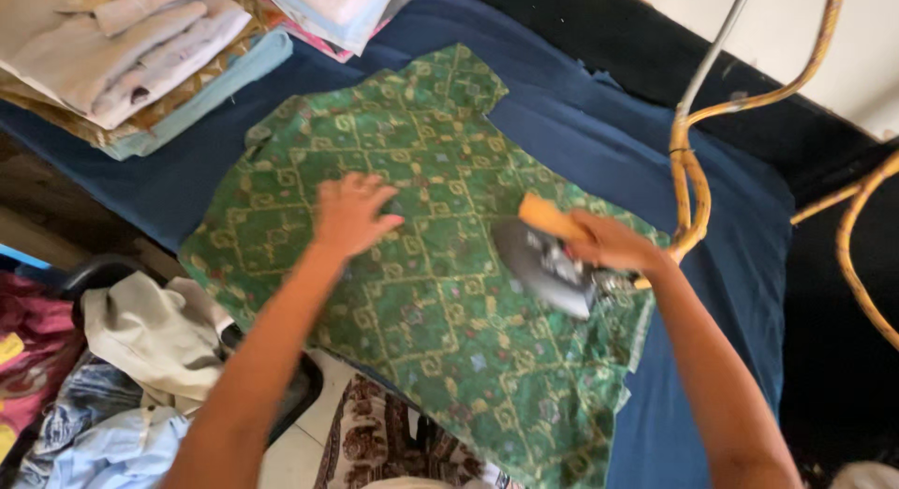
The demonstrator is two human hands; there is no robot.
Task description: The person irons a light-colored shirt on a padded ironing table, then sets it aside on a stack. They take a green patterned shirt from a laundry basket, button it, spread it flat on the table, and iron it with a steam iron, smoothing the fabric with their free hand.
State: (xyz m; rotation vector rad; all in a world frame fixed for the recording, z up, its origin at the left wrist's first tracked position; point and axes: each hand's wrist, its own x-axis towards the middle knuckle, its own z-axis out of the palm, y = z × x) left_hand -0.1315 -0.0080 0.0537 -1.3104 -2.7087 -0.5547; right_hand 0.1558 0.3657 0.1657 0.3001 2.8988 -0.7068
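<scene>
A green patterned garment (440,292) lies spread flat on a dark blue padded table (599,142). My left hand (348,213) rests palm down on the cloth near its middle, fingers apart. My right hand (613,244) grips the wooden handle of a dark clothes iron (548,264), which sits on the right part of the garment. The iron looks blurred. Its yellow braided cord (688,161) rises up past my right wrist.
A stack of folded clothes (131,58) sits at the table's far left corner, and more folded pieces (337,11) lie at the top. A pile of loose garments (131,358) fills a basket at the lower left. A patterned floor mat (375,442) shows below.
</scene>
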